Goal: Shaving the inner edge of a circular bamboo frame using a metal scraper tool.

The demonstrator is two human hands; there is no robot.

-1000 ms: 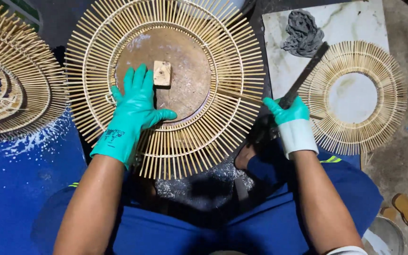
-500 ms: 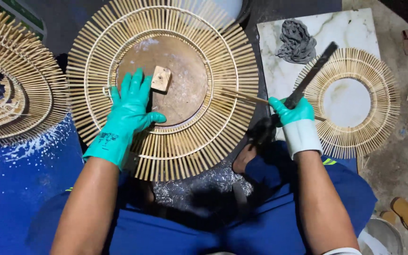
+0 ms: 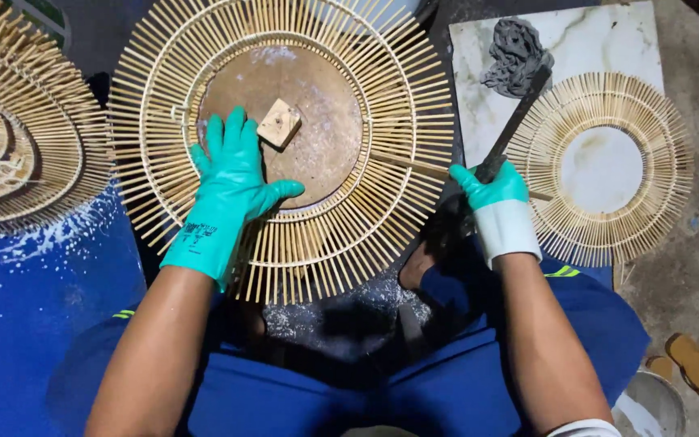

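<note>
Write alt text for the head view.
A left hand in a teal glove presses flat on a large round frame of bamboo sticks, while the gloved right hand grips a dark flat tool. A smaller frame lies on a marble slab.

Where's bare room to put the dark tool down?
Bare marble slab left of the grey rag, and the small frame's white centre. Crowded: large bamboo frame under the left hand; right hand holds the dark tool.
</note>
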